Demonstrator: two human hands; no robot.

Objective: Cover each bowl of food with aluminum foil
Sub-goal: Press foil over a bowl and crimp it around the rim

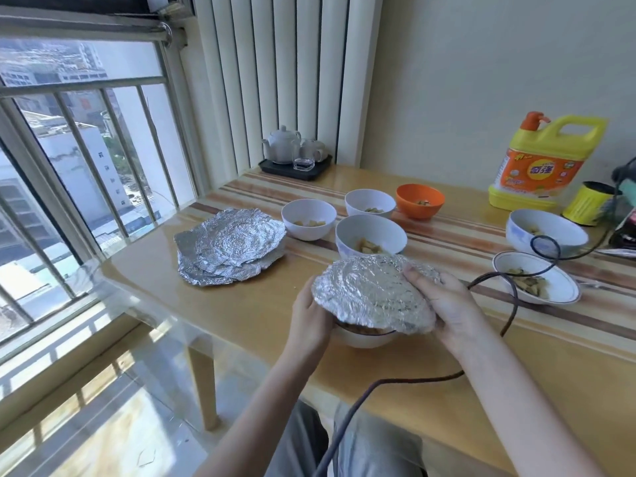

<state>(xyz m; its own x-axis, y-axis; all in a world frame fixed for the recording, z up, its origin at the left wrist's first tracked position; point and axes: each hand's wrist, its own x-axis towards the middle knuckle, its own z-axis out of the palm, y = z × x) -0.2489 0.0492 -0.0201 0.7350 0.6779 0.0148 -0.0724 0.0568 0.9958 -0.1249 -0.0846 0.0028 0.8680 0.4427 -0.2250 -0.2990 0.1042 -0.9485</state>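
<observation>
Both bare forearms reach forward from the lower edge, converging toward the middle. Left hand (311,316): palm turned inward, fingers hidden beyond it, cupped against what it holds. Right hand (447,301): palm facing left, thumb (418,275) laid on top, fingers curled underneath, out of sight. Wrists are roughly level, hands apart.
</observation>
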